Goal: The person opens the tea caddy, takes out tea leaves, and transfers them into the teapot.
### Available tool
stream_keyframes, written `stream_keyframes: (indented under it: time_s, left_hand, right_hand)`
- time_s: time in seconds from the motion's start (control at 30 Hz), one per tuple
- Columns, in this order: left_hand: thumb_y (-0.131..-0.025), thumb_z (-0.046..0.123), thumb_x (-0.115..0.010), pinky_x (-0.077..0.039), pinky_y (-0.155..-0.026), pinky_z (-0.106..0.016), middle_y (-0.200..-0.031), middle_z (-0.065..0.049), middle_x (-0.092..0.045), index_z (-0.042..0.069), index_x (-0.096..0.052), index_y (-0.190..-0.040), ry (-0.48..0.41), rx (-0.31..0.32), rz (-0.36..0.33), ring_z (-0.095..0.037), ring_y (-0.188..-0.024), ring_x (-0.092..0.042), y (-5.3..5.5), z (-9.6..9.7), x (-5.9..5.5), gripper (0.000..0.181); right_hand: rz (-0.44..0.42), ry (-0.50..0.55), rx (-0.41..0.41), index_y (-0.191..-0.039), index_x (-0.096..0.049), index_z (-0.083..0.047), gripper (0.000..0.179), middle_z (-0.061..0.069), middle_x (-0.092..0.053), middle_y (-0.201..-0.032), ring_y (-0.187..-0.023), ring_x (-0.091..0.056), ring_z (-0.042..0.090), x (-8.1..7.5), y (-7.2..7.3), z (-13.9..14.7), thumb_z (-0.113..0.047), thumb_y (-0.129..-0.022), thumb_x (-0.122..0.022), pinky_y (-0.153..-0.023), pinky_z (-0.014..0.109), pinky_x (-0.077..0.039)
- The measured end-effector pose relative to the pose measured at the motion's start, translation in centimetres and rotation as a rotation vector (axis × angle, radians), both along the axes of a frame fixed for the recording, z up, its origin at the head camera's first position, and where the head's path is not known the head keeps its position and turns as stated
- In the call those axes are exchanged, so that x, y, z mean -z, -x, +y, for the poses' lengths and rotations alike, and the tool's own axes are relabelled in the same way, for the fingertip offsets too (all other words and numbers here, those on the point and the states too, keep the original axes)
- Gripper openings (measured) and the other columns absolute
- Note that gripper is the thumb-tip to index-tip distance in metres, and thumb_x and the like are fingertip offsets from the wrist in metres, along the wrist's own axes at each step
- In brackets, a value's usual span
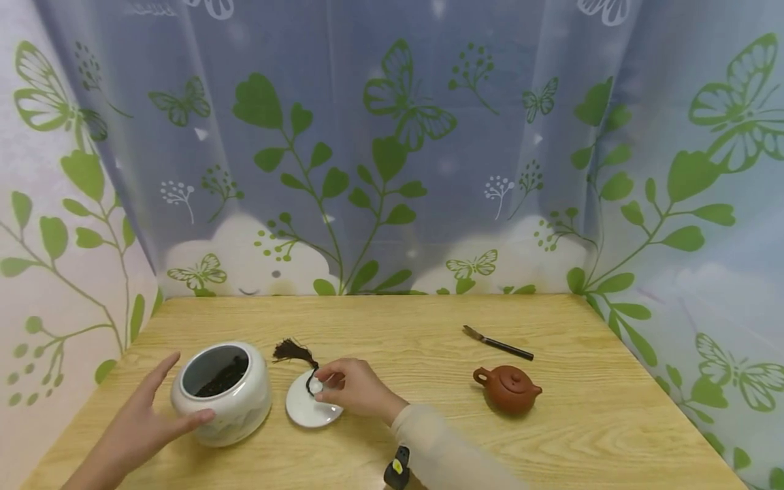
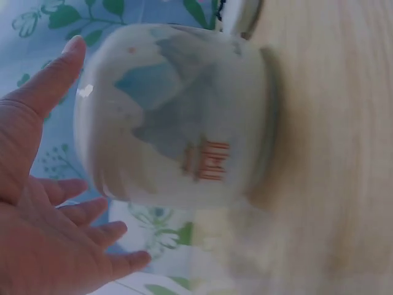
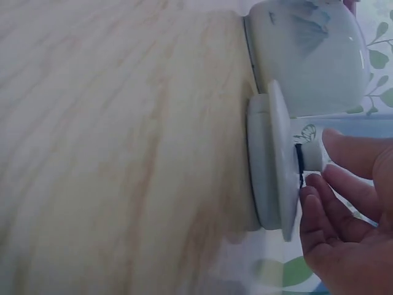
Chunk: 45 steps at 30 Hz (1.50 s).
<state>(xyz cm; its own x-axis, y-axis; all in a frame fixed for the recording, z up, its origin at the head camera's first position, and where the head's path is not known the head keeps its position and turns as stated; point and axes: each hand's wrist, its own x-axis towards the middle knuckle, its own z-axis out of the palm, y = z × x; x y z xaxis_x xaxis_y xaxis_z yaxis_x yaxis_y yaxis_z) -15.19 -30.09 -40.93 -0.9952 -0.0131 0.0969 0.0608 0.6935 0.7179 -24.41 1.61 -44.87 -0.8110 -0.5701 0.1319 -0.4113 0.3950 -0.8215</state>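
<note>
A round white porcelain jar (image 1: 241,413) stands lidless at the left, with dark tea leaves (image 1: 222,378) inside. Its side shows a blue-grey mountain painting and a red mark in the left wrist view. My left hand (image 1: 136,423) is spread beside the jar, thumb and fingers extended; whether it touches the wall I cannot tell. Right of the jar, the white lid (image 1: 300,407) lies flat on the table, with a black tassel (image 1: 292,350) tied at its knob (image 3: 312,156). My right hand (image 1: 360,393) pinches that knob between thumb and fingers.
A reddish-brown clay teapot (image 1: 511,391) sits at the right of the wooden table (image 1: 398,340). Behind it lies a small dark-handled tool (image 1: 502,346) with a forked-looking tip. Patterned curtains (image 1: 343,136) enclose the back and both sides.
</note>
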Motion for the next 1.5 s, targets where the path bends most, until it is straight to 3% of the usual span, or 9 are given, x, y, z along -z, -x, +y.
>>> stream_keyframes:
  time_s: [0.23, 0.37, 0.4, 0.47, 0.53, 0.63, 0.7, 0.93, 1.5]
  left_hand:
    - [-0.082, 0.019, -0.077, -0.033, -0.106, -0.059, -0.152, -0.031, -0.019, 0.004, -0.007, -0.154, -0.127, 0.034, -0.002, -0.053, -0.136, -0.020, 0.1, -0.1, 2.0, 0.101]
    - [-0.082, 0.021, -0.077, -0.035, -0.104, -0.052, -0.153, -0.027, -0.020, 0.005, -0.007, -0.154, -0.141, 0.008, -0.023, -0.049, -0.135, -0.024, 0.1, 0.1, 2.2, 0.101]
    - [-0.082, 0.022, -0.077, -0.033, -0.100, -0.059, -0.154, -0.027, -0.020, 0.005, -0.007, -0.154, -0.142, 0.005, -0.028, -0.049, -0.135, -0.024, 0.1, 0.1, 2.1, 0.101]
    - [-0.082, 0.023, -0.078, -0.043, -0.100, -0.043, -0.153, -0.027, -0.020, 0.005, -0.008, -0.154, -0.137, 0.002, -0.029, -0.049, -0.135, -0.025, 0.2, 0.1, 2.1, 0.101]
    - [-0.082, 0.023, -0.078, -0.044, -0.099, -0.039, -0.154, -0.027, -0.019, 0.005, -0.008, -0.154, -0.138, 0.003, -0.036, -0.050, -0.136, -0.024, 0.1, 0.1, 2.1, 0.102]
    - [-0.082, 0.025, -0.077, -0.044, -0.098, -0.039, -0.154, -0.028, -0.018, 0.006, -0.007, -0.154, -0.136, 0.000, -0.049, -0.051, -0.136, -0.023, 0.0, -0.1, 2.2, 0.102]
    - [-0.082, 0.027, -0.077, -0.037, -0.098, -0.052, -0.154, -0.028, -0.017, 0.006, -0.006, -0.154, -0.133, 0.001, -0.057, -0.052, -0.135, -0.022, 0.0, -0.1, 2.2, 0.103]
    - [-0.081, 0.027, -0.078, -0.038, -0.097, -0.054, -0.153, -0.029, -0.020, 0.005, -0.009, -0.154, -0.118, -0.005, -0.040, -0.053, -0.134, -0.025, 0.1, 0.1, 2.1, 0.103]
    - [-0.081, 0.023, -0.079, -0.037, -0.097, -0.057, -0.151, -0.026, -0.026, 0.007, -0.012, -0.154, -0.140, 0.006, 0.019, -0.051, -0.134, -0.027, 0.0, 0.3, 2.2, 0.100]
  right_hand:
    - [0.040, 0.004, 0.017, -0.101, -0.072, -0.004, 0.020, -0.003, -0.066, -0.087, -0.074, -0.053, -0.001, 0.8, 0.2, -0.9, -0.009, -0.082, -0.076, -0.067, 0.014, -0.048]
    - [0.049, 0.004, 0.026, -0.096, -0.073, -0.006, 0.015, -0.006, -0.062, -0.081, -0.071, -0.051, -0.001, 0.8, 0.2, -1.1, -0.008, -0.081, -0.076, -0.064, 0.014, -0.047]
    - [0.058, 0.003, 0.029, -0.095, -0.073, -0.006, 0.014, -0.006, -0.062, -0.081, -0.071, -0.051, -0.001, 0.8, 0.1, -1.1, -0.008, -0.081, -0.076, -0.064, 0.014, -0.047]
    - [0.061, -0.001, 0.035, -0.095, -0.073, -0.007, 0.014, -0.005, -0.062, -0.081, -0.070, -0.051, -0.001, 0.8, 0.1, -1.1, -0.009, -0.081, -0.076, -0.064, 0.013, -0.047]
    - [0.069, -0.005, 0.036, -0.095, -0.073, -0.007, 0.014, -0.005, -0.063, -0.081, -0.070, -0.051, -0.001, 0.8, 0.1, -1.1, -0.009, -0.081, -0.076, -0.064, 0.013, -0.047]
    - [0.075, -0.010, 0.038, -0.094, -0.073, -0.006, 0.014, -0.004, -0.063, -0.081, -0.070, -0.051, -0.001, 0.8, 0.1, -1.3, -0.009, -0.082, -0.076, -0.063, 0.013, -0.046]
    - [0.078, -0.015, 0.044, -0.094, -0.073, -0.006, 0.013, -0.005, -0.062, -0.080, -0.069, -0.050, -0.001, 0.8, 0.0, -1.3, -0.009, -0.082, -0.076, -0.063, 0.013, -0.046]
    - [0.070, 0.013, 0.068, -0.094, -0.072, -0.006, 0.010, -0.005, -0.062, -0.079, -0.069, -0.050, 0.000, 0.4, 0.0, -1.2, -0.008, -0.084, -0.073, -0.061, 0.014, -0.046]
    - [-0.017, 0.211, 0.171, -0.096, -0.073, -0.005, 0.014, 0.000, -0.069, -0.086, -0.075, -0.059, 0.002, -5.9, 0.6, -3.9, -0.013, -0.085, -0.074, -0.064, 0.016, -0.052]
